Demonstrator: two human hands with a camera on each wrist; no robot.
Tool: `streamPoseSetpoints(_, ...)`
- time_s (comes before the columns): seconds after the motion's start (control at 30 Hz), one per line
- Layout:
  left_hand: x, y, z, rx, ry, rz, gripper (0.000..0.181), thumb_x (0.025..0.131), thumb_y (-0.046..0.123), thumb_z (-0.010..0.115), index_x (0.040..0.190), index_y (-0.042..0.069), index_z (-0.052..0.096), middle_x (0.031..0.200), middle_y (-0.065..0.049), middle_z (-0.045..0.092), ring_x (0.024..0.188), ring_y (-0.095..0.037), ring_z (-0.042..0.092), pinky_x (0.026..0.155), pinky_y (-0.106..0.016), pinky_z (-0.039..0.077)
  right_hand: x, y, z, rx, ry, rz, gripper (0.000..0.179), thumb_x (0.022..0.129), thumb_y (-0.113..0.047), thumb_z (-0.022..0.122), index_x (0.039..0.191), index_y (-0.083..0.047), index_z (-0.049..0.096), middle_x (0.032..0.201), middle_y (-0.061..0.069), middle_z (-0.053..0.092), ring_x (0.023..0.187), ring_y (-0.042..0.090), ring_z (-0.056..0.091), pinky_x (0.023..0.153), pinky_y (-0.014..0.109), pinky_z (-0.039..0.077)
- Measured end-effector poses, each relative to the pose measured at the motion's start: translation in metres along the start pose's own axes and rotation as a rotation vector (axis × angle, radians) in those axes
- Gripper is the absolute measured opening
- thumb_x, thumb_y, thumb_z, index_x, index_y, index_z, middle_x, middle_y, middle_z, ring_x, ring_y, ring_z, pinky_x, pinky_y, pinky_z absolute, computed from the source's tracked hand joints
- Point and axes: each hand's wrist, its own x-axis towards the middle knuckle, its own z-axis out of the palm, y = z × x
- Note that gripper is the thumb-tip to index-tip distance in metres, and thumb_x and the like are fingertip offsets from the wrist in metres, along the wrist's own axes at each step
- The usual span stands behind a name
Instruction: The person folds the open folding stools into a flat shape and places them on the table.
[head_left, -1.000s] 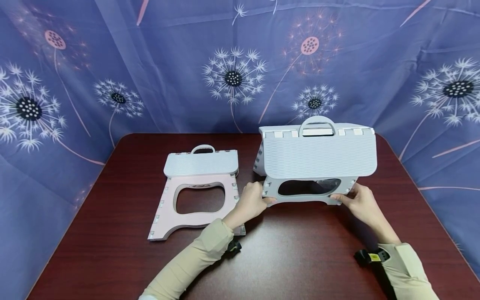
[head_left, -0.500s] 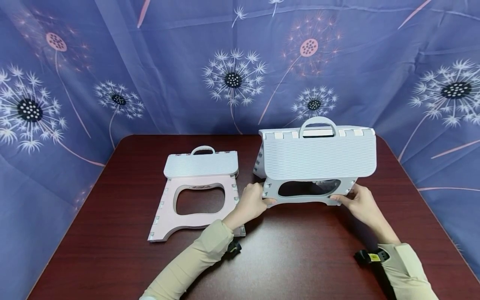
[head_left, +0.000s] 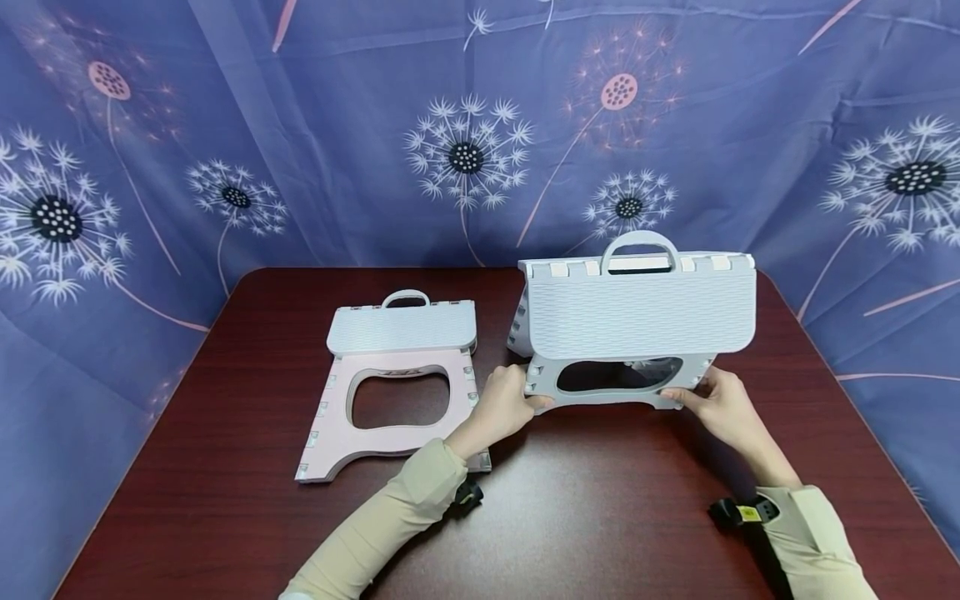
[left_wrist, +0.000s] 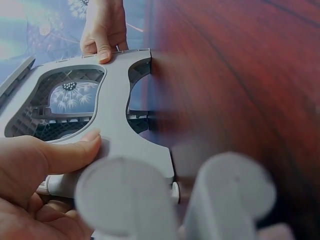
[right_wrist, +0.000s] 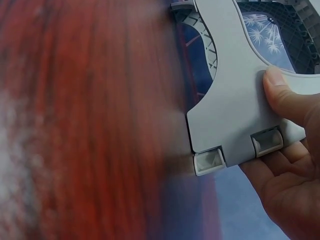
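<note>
A light grey folding step stool (head_left: 641, 312) stands partly folded at the back right of the table, its top bent at the middle hinge like a roof and its carry handle (head_left: 637, 239) upward. My left hand (head_left: 498, 408) grips the left edge of its front leg panel; in the left wrist view the thumb (left_wrist: 75, 152) presses on the panel's face. At the other edge my right hand (head_left: 727, 412) holds the same panel, thumb (right_wrist: 282, 90) in front and fingers behind, as the right wrist view shows. Much of the rear leg panel is hidden.
A second folding stool (head_left: 405, 329), pink and white, lies folded flat to the left, close to my left forearm. The dark red wooden table (head_left: 592, 508) ends at a blue dandelion-print cloth (head_left: 360, 167) behind.
The grey stool's top has shifted very slightly to the right. Both hands keep the same hold, and the pink and white stool lies still.
</note>
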Motion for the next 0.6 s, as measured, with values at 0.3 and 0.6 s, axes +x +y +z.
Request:
streamPoseSetpoints(0.3, 0.0005, 0.0001, -0.0008, -0.008, -0.012, -0.001, 0.024, 0.078, 0.022, 0.081, 0.07, 0.004, 0.067, 0.064, -0.006, 0.068, 0.055, -0.009, 0.054, 0.05, -0.023, 0.041, -0.0001, 0.0009, 0.0, 0.004, -0.003, 0.002, 0.012, 0.079, -0.002, 0.076, 0.085, -0.002, 0.066, 0.069, -0.023, 0.06, 0.056, -0.005, 0.046, 0.049, 0.018, 0.038)
streamPoseSetpoints(0.6, 0.0007, -0.0012, 0.0003, -0.014, -0.004, 0.015, 0.025, 0.078, 0.022, 0.081, 0.069, 0.004, 0.066, 0.063, -0.006, 0.067, 0.055, -0.009, 0.053, 0.05, -0.022, 0.04, 0.0004, 0.0007, -0.0003, 0.015, -0.011, -0.001, 0.011, 0.079, -0.001, 0.076, 0.086, -0.002, 0.066, 0.069, -0.023, 0.061, 0.057, -0.006, 0.047, 0.049, 0.018, 0.038)
